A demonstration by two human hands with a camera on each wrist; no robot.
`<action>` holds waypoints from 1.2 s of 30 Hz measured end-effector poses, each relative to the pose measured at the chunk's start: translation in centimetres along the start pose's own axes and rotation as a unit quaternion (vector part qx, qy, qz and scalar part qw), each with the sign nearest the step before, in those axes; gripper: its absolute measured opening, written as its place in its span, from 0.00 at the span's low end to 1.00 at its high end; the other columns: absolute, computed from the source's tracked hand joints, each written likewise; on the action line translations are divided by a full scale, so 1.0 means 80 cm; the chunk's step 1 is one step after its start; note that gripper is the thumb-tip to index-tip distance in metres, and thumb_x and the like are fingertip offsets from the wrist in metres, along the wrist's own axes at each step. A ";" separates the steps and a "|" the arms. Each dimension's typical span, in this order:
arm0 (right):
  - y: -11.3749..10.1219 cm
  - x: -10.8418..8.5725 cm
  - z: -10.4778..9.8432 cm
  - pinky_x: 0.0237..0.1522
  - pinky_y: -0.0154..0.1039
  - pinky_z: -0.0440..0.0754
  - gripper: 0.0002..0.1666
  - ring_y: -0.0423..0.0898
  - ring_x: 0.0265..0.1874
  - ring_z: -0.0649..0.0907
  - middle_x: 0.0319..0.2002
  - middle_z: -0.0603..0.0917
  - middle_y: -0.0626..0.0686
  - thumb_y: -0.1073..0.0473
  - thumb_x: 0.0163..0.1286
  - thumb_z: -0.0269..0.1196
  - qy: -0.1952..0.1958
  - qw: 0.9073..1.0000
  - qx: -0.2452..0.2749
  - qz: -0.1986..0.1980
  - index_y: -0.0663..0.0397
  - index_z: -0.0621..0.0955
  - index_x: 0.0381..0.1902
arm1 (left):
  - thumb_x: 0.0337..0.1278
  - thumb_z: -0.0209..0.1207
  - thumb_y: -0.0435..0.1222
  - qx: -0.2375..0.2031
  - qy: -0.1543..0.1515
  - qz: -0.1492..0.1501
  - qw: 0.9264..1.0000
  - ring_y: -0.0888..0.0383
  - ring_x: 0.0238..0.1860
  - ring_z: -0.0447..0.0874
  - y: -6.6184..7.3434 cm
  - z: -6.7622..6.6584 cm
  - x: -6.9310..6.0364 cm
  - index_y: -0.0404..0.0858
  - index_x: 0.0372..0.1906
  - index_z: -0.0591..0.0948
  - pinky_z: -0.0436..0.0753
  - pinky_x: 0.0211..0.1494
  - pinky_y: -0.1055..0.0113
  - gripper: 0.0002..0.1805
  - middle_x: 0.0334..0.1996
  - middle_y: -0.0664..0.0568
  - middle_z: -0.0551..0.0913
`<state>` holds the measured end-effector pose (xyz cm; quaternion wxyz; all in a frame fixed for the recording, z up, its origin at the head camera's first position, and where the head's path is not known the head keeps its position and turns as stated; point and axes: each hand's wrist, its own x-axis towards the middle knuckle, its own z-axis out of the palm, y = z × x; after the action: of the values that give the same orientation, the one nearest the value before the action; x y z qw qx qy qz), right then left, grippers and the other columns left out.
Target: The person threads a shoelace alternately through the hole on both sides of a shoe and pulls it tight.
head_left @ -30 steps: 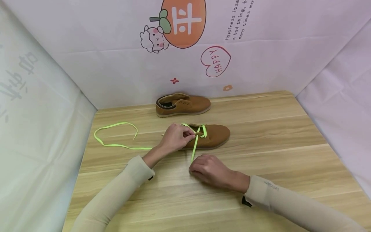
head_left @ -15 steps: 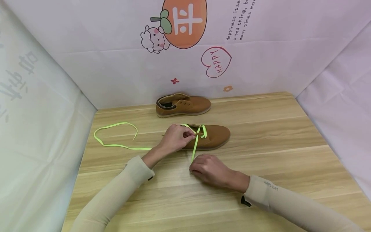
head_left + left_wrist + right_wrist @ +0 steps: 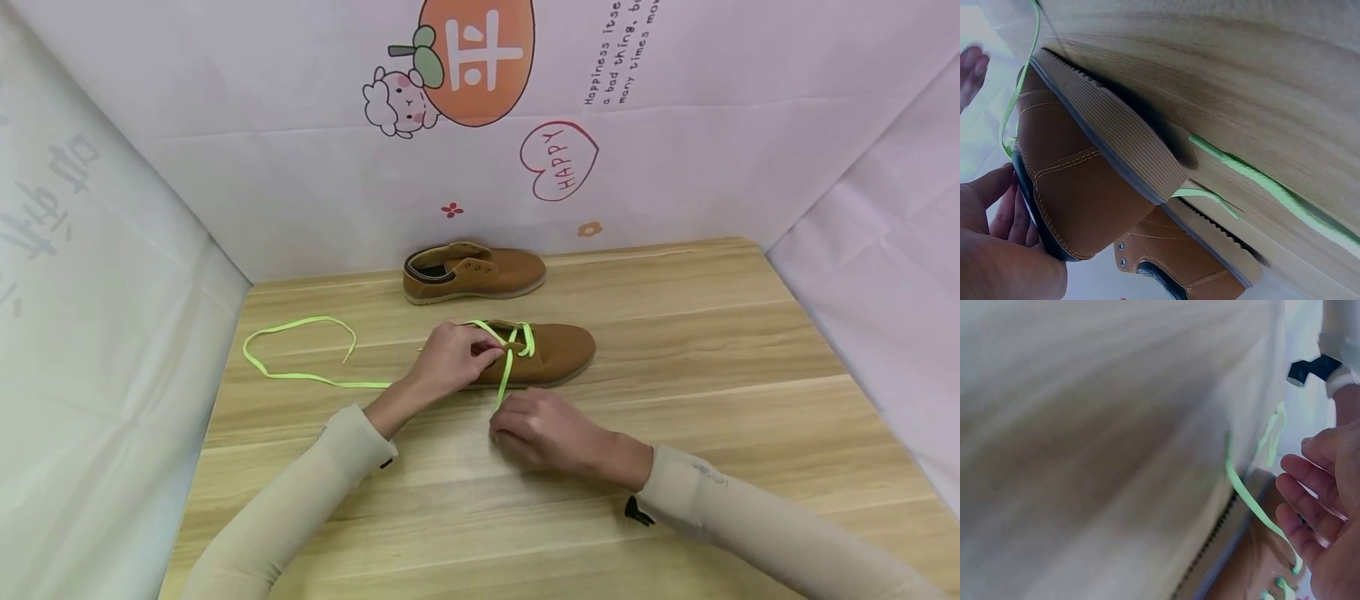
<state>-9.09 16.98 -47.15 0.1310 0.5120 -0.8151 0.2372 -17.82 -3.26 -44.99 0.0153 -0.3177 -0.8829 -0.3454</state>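
In the head view, the near brown shoe [image 3: 566, 350] lies sideways with its toe to the right, a green lace [image 3: 528, 340] through its front eyelets. My left hand [image 3: 450, 358] pinches the edge of the shoe's eyelet flap between thumb and fingers. Below the shoe is my right hand [image 3: 551, 429], beside a short lace length [image 3: 506, 379] that runs down from the flap. The right wrist view shows that lace [image 3: 1250, 500] hanging outside the loosely bent fingers of my right hand [image 3: 1329, 506], which hold nothing.
Behind the near shoe stands a second brown shoe [image 3: 480, 273], unlaced, close to the printed white back cloth [image 3: 322, 192]. The long end of the green lace [image 3: 300, 376] curves over the wooden table [image 3: 675, 333] to the left.
My right hand has moved slightly up towards the shoe and covers a little more of the hanging lace. The left hand and both shoes stay almost where they were.
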 end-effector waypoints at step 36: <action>0.102 0.107 -0.115 0.41 0.46 0.88 0.09 0.46 0.36 0.90 0.40 0.92 0.53 0.60 0.74 0.69 -0.100 0.969 0.003 0.224 0.60 0.91 0.45 | 0.58 0.73 0.28 0.003 0.177 0.049 0.983 0.53 0.43 0.90 -0.032 -0.013 -0.013 0.37 0.36 0.90 0.87 0.50 0.56 0.03 0.37 0.50 0.91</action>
<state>-20.47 18.09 -37.43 -0.0091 0.3380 -0.9173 0.2105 -18.62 -5.91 -46.02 0.1888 -0.2945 -0.8508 -0.3921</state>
